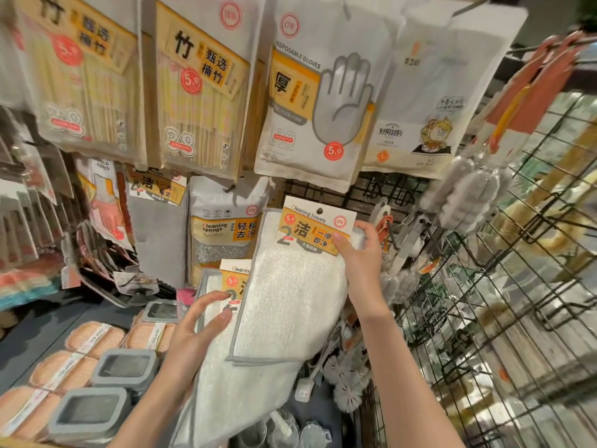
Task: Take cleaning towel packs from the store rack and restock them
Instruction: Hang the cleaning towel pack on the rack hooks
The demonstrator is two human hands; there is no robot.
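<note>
Centre frame, the front pack (290,292) hangs limp and light; its stiff card header (318,223) is the grip, pinched by the right hand (361,257). Lower left, the left hand (193,331) rests relaxed fingers on the second pack (226,383).

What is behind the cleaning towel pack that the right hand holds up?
Behind the upper towel pack held by the right hand lies a second towel pack, supported by the left hand. Its label is partly covered, and the hook behind is hidden.
</note>
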